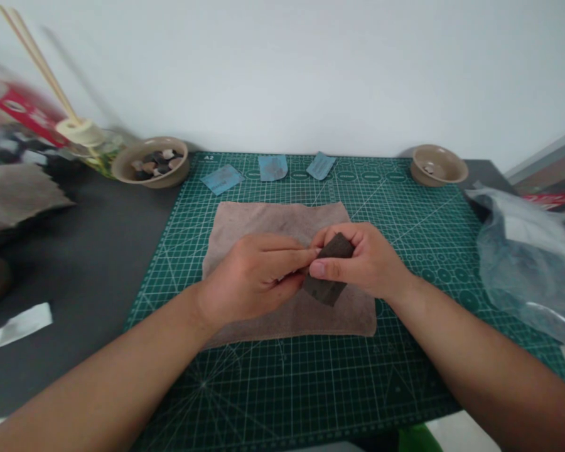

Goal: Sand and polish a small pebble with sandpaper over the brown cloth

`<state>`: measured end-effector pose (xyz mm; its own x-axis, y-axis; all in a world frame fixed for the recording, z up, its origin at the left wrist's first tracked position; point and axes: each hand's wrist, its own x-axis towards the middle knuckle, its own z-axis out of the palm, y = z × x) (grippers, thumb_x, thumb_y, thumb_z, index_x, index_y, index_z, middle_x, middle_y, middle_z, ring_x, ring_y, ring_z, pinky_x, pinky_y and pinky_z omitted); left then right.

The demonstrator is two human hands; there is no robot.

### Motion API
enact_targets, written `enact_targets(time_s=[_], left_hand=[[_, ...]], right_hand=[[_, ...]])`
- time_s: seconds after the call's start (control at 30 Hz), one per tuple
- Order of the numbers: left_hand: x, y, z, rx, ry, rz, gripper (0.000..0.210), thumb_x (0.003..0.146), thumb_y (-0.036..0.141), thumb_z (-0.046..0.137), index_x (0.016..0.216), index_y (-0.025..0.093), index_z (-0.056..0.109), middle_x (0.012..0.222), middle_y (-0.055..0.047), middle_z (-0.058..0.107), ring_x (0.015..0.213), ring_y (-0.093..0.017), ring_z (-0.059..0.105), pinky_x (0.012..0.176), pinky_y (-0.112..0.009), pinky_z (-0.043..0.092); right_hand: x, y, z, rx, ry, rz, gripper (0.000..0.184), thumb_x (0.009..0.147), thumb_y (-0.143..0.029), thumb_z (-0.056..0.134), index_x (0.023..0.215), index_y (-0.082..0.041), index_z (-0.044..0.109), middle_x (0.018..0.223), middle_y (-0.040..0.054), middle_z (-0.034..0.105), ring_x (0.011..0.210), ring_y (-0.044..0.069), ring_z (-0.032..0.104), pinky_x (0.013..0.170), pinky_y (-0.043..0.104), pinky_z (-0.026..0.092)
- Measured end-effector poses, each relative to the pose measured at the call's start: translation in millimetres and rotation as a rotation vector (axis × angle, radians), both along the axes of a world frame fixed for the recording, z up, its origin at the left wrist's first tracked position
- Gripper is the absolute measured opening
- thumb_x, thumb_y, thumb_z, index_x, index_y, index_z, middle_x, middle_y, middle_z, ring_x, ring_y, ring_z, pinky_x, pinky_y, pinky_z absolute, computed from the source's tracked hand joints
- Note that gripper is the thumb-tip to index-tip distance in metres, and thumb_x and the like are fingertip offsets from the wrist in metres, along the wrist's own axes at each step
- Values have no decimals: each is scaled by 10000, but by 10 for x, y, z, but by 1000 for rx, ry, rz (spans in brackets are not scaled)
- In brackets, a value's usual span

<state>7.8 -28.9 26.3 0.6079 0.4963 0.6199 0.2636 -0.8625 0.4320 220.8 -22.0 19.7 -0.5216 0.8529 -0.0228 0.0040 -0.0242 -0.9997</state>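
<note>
My right hand (370,257) is closed on a dark grey-brown piece of sandpaper (327,290), its thumb pressed flat across the front. Against the sandpaper's left edge, the fingertips of my left hand (257,270) are pinched together. Whatever they grip is hidden between the fingers of both hands. Beneath the hands a brownish-pink cloth (273,218) lies spread on the green cutting mat (282,395).
Three blue-backed sandpaper pieces (273,167) lie along the mat's back edge. A bowl of pebbles (150,182) stands back left, beside a reed diffuser (80,132). Another bowl (437,176) with small bits stands back right. A clear plastic bag (522,270) lies at right.
</note>
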Motion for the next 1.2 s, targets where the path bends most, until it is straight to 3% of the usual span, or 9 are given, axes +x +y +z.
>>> enact_targets(time_s=[0.23,0.4,0.57,0.73,0.93,1.1,1.2], left_hand=[[4,-14,32,-136,-112,-38,144,885,114,679,1008,165,734,761,-24,727,590,-87,651,514,-160,486],[5,-8,9,-6,3,29,124,894,107,631,959,150,727,761,-41,731,650,-123,679,565,-200,517],[2,-23,30,-147,-59,3,138,900,121,664,1004,186,729,777,-13,742,619,-90,672,526,-163,495],[-7,-28,1,46,63,51,169,907,122,619,1036,167,719,844,-62,761,694,-147,703,576,-229,545],[12,-59,61,-200,-32,40,195,884,96,651,994,219,753,798,1,761,625,-96,674,538,-175,513],[10,-43,4,1,72,60,192,900,109,614,1028,160,748,844,-64,770,688,-141,706,574,-219,543],[23,-40,9,-101,-15,53,195,901,127,644,1045,186,762,823,-42,772,685,-125,709,580,-197,545]], right_hand=[[9,-3,20,-84,116,38,284,709,-339,879,705,-186,640,731,-5,625,647,132,543,586,257,423],[-11,6,23,3,-15,-14,322,650,-328,913,665,-181,627,716,-8,638,646,131,553,581,246,425],[-14,7,11,-57,96,29,301,699,-364,877,691,-187,634,716,-8,626,631,132,542,567,253,427],[-6,20,10,73,-48,-8,302,676,-319,895,665,-181,627,731,-7,646,632,121,550,559,238,409],[1,17,19,-7,49,15,313,728,-392,853,691,-185,622,726,-1,639,631,131,552,569,255,435],[-8,14,24,117,-117,-12,341,678,-379,891,649,-178,616,731,-5,660,615,114,540,537,233,391],[10,36,27,98,-71,6,321,720,-395,864,674,-182,629,734,-4,661,616,120,546,548,243,409]])
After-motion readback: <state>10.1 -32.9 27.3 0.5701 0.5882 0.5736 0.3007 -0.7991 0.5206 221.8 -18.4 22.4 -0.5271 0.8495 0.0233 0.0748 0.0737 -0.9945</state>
